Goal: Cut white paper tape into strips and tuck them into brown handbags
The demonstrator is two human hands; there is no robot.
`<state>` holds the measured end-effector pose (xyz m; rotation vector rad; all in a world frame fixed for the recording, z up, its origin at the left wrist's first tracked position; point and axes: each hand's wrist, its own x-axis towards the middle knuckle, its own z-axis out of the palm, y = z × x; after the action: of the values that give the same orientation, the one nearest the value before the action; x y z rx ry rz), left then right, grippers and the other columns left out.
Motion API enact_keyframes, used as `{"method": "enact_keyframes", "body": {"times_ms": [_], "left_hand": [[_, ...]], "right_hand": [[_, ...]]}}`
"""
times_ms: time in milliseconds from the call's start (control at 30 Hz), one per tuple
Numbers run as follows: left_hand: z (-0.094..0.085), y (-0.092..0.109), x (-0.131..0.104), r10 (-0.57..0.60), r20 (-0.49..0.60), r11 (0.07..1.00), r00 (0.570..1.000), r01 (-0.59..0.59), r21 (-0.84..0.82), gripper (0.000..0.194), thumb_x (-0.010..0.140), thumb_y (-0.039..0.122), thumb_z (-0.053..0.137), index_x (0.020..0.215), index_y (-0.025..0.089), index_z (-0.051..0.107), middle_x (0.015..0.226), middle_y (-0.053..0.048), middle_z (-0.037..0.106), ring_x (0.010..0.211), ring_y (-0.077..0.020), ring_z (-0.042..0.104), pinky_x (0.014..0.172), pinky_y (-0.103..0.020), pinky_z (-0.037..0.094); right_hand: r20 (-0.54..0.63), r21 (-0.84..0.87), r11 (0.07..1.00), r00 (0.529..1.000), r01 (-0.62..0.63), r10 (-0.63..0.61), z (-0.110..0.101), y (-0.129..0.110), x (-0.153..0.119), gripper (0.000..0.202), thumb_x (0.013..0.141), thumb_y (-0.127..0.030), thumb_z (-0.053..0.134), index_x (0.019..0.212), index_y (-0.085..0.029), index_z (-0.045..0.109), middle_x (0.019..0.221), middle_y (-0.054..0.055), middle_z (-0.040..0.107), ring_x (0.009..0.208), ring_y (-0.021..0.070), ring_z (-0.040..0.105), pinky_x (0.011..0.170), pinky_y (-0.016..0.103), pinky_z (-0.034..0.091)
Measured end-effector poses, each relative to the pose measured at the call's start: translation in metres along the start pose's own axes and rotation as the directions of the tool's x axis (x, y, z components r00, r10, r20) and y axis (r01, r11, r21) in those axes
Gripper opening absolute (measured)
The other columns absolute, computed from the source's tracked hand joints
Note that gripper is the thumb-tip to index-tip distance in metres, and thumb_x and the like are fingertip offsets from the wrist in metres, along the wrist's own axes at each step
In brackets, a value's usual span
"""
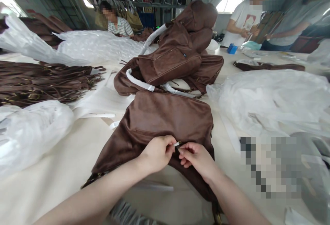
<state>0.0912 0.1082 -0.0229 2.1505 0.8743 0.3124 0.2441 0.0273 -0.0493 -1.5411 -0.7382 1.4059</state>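
A brown leather bag (pixel 172 115) lies flat in front of me, with a zipped slit across its upper face. Over its lower middle, my left hand (pixel 158 152) is closed in a pinch on a small white strip (pixel 176 144) by the zipper's end. Close beside it, the fingers of my right hand (pixel 197 158) are pinched together at a small dark piece that looks like the zipper pull. The fingertips of both hands nearly meet, and they partly hide these small parts. Metal fittings show at the bag's lower corners.
Behind the bag rises a pile of similar brown bags (pixel 177 49) with white-wrapped handles. Brown straps (pixel 38 82) are heaped at the left. Clear plastic wrapping (pixel 278 98) lies on both sides. A blue object (pixel 232 48) stands farther back, near several people across the table.
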Motion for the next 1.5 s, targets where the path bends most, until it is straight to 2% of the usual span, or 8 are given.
{"method": "enact_keyframes", "body": {"times_ms": [100, 200, 400, 600, 967, 1067, 1167, 1500], "left_hand": [[0.001, 0.001, 0.001, -0.093, 0.116, 0.902, 0.989, 0.133, -0.411, 0.014, 0.084, 0.014, 0.049, 0.086, 0.014, 0.063, 0.078, -0.004, 0.07, 0.076, -0.0149, 0.067, 0.075, -0.026, 0.051], [0.007, 0.001, -0.002, -0.114, 0.054, 0.846, 0.992, 0.126, -0.518, 0.013, 0.083, 0.017, 0.052, 0.087, 0.014, 0.064, 0.075, -0.002, 0.07, 0.075, -0.0147, 0.067, 0.076, -0.026, 0.052], [0.011, 0.004, -0.007, -0.06, -0.076, 0.915, 0.995, 0.025, -0.402, 0.015, 0.083, 0.016, 0.049, 0.085, 0.015, 0.064, 0.075, -0.002, 0.069, 0.073, -0.0145, 0.066, 0.072, -0.025, 0.051], [0.013, 0.008, -0.009, 0.014, -0.191, 0.98, 0.981, -0.052, -0.194, 0.019, 0.084, 0.013, 0.046, 0.09, 0.017, 0.063, 0.076, -0.002, 0.069, 0.072, -0.0144, 0.065, 0.072, -0.025, 0.05], [0.015, 0.011, -0.018, 0.109, -0.321, 0.989, 0.941, -0.071, 0.13, 0.03, 0.087, 0.016, 0.045, 0.117, 0.018, 0.05, 0.083, -0.003, 0.071, 0.073, -0.0183, 0.067, 0.066, -0.027, 0.047], [0.01, 0.009, -0.015, 0.037, -0.296, 0.981, 0.954, 0.021, 0.193, 0.011, 0.09, 0.025, 0.048, 0.092, 0.019, 0.057, 0.067, -0.001, 0.066, 0.058, -0.016, 0.062, 0.055, -0.026, 0.039], [0.006, 0.01, -0.013, 0.035, -0.203, 0.961, 0.978, 0.023, 0.276, 0.035, 0.093, 0.032, 0.045, 0.061, 0.02, 0.052, 0.056, 0.0, 0.06, 0.051, -0.0133, 0.055, 0.052, -0.025, 0.034], [0.004, 0.018, -0.015, 0.088, -0.293, 0.993, 0.952, -0.06, 0.103, 0.02, 0.09, 0.025, 0.051, 0.081, 0.021, 0.069, 0.075, -0.002, 0.068, 0.066, -0.0147, 0.06, 0.063, -0.023, 0.046]], "right_hand": [[0.01, 0.003, 1.0, 1.0, 0.016, -0.016, 0.002, 0.0, 0.0, 0.018, 0.073, -0.031, 0.072, 0.077, -0.014, 0.067, 0.067, 0.001, 0.069, 0.05, 0.0085, 0.061, 0.044, 0.018, 0.048], [-0.014, 0.013, 0.999, 0.999, 0.039, -0.039, 0.008, -0.001, 0.004, 0.015, 0.074, -0.029, 0.07, 0.074, -0.014, 0.067, 0.067, 0.002, 0.07, 0.047, 0.0077, 0.059, 0.041, 0.017, 0.046], [-0.054, 0.034, 0.997, 0.996, 0.073, -0.071, 0.015, -0.001, 0.008, 0.015, 0.072, -0.029, 0.071, 0.068, -0.015, 0.067, 0.061, 0.0, 0.068, 0.039, 0.0083, 0.056, 0.035, 0.018, 0.041], [-0.106, 0.164, 0.981, 0.991, 0.104, -0.087, 0.016, 0.0, 0.011, 0.019, 0.065, -0.022, 0.072, 0.053, -0.016, 0.059, 0.037, -0.008, 0.045, 0.029, 0.0028, 0.031, 0.032, 0.019, 0.013], [0.103, 0.609, 0.793, 0.993, -0.017, -0.058, 0.016, -0.004, -0.003, 0.029, 0.064, -0.035, 0.078, 0.074, -0.015, 0.059, 0.055, -0.009, 0.044, 0.039, 0.0008, 0.025, 0.037, 0.019, 0.006], [0.119, 0.635, 0.772, 0.991, -0.032, -0.057, 0.016, -0.001, -0.002, 0.031, 0.064, -0.035, 0.081, 0.072, -0.015, 0.059, 0.055, -0.009, 0.045, 0.039, 0.0007, 0.026, 0.036, 0.019, 0.008], [0.11, 0.627, 0.778, 0.993, -0.027, -0.054, 0.016, -0.001, -0.001, 0.034, 0.063, -0.036, 0.082, 0.069, -0.015, 0.057, 0.053, -0.009, 0.046, 0.037, 0.0006, 0.027, 0.036, 0.019, 0.01], [0.13, 0.627, 0.779, 0.988, -0.019, -0.08, 0.016, 0.0, -0.001, 0.035, 0.062, -0.036, 0.085, 0.07, -0.015, 0.059, 0.051, -0.008, 0.048, 0.035, 0.0007, 0.029, 0.035, 0.019, 0.01]]}}
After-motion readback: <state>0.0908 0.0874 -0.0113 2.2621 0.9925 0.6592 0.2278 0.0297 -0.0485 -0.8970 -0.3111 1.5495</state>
